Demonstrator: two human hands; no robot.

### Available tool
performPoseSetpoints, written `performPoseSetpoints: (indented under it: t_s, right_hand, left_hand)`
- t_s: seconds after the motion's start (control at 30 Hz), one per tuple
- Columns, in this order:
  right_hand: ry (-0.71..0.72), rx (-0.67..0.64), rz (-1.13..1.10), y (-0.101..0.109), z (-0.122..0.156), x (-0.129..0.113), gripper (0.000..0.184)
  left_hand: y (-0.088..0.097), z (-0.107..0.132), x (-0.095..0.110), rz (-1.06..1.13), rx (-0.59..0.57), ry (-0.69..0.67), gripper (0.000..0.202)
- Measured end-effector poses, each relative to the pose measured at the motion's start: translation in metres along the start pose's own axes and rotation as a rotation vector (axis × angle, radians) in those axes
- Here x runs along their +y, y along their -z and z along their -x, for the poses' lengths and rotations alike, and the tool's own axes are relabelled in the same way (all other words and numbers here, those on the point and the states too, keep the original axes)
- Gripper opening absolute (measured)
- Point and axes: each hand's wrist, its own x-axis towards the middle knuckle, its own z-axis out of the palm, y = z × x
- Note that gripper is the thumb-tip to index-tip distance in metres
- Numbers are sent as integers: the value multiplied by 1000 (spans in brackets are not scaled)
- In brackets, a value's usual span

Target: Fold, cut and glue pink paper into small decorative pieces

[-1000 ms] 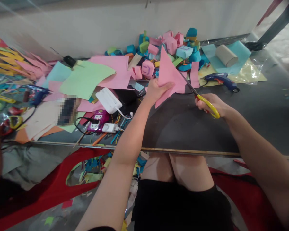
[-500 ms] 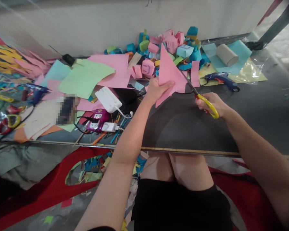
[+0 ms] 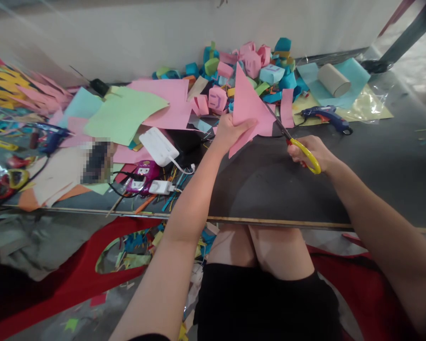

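Observation:
A folded pink sheet of paper (image 3: 250, 106), pointed at the top, is pinched between the thumb and fingers of my left hand (image 3: 232, 132) above the dark table. My right hand (image 3: 307, 154) is closed round the handles of yellow-and-red scissors (image 3: 307, 154). Their blades point up and left and meet the right edge of the pink paper; whether they are parted there I cannot tell. Behind the paper lies a heap of small folded paper pieces (image 3: 252, 64) in pink, blue and green. A narrow pink strip (image 3: 287, 108) lies just beyond the blades.
Right of the scissors lies a blue glue gun (image 3: 326, 116), with a cardboard tube (image 3: 333, 80) behind it. At left are green paper (image 3: 128, 113), a white adapter (image 3: 159, 146), a purple power strip (image 3: 144, 175), another glue gun (image 3: 53, 137) and more scissors (image 3: 10, 182). Cords cross the table (image 3: 270, 189).
Almost nothing differs. The whole view has shifted very slightly; my hands, the pink paper and the scissors keep the same places relative to each other.

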Motion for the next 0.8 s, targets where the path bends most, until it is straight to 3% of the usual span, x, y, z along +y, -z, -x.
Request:
performPoseSetpoints:
  t_s: [0.23, 0.8]
  right_hand:
    - [-9, 13, -56, -4, 0, 2, 77]
    - [-32, 88, 78, -4, -6, 7, 70]
  left_hand:
    - [1, -1, -2, -9, -16, 4, 39]
    - [-3, 4, 7, -7, 8, 41, 39]
